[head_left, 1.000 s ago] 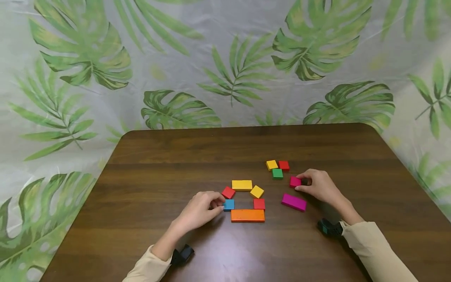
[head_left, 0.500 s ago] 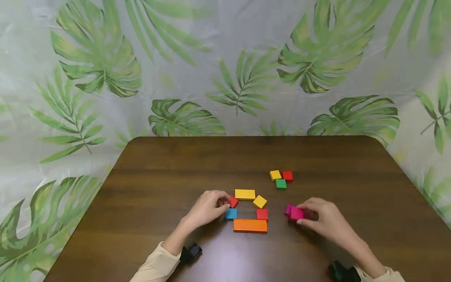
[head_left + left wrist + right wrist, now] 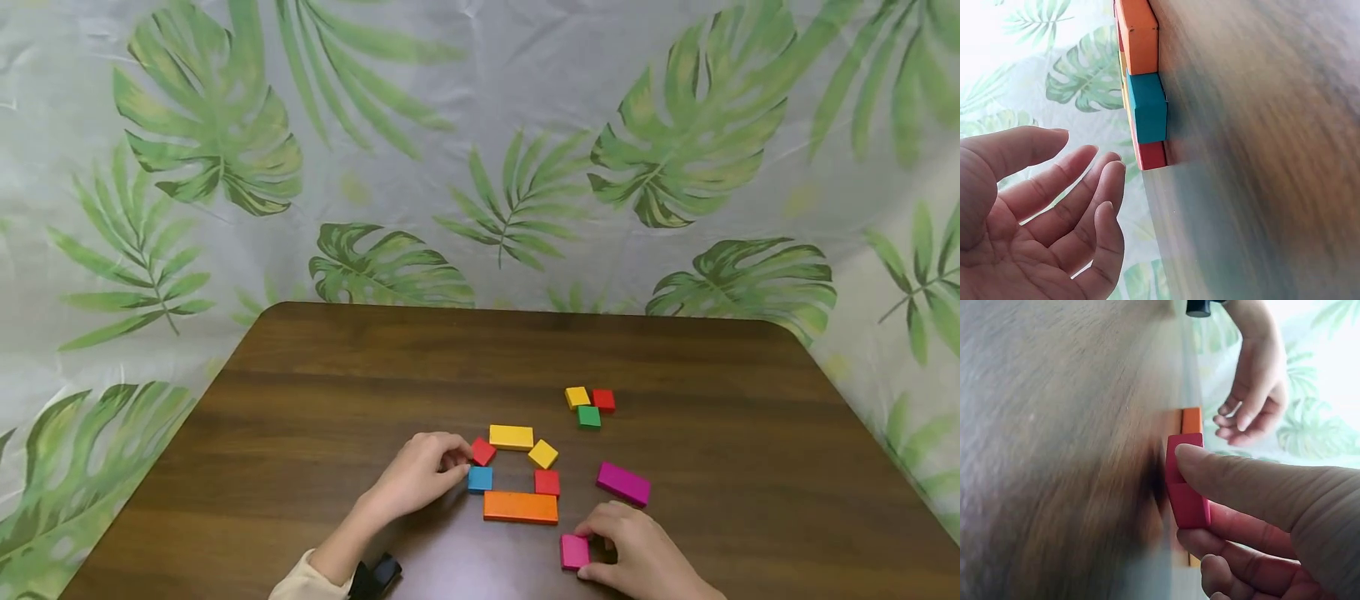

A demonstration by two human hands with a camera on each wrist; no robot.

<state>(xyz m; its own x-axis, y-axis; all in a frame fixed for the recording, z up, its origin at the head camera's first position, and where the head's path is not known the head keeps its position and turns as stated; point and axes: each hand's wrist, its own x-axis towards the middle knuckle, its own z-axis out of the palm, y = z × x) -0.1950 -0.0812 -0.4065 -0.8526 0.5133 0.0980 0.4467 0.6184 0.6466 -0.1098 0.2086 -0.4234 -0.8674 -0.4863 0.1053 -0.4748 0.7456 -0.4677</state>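
Observation:
My right hand pinches a small pink block between thumb and fingers, low in the head view. In the right wrist view the thumb lies across the face of this pink block. My left hand has loosely bent fingers and holds nothing. It stays just left of the blue block and a red block. These belong to a ring of blocks with a long orange block at the near side, a yellow block at the far side, and a tilted yellow square above another red block.
A magenta oblong block lies right of the ring. Farther back sit a yellow block, a red block and a green block close together. The brown wooden table ends at a leaf-patterned cloth.
My right hand has carried the pink block from beside the far group, past the magenta block, toward the near side and left. My left hand stays beside the ring.

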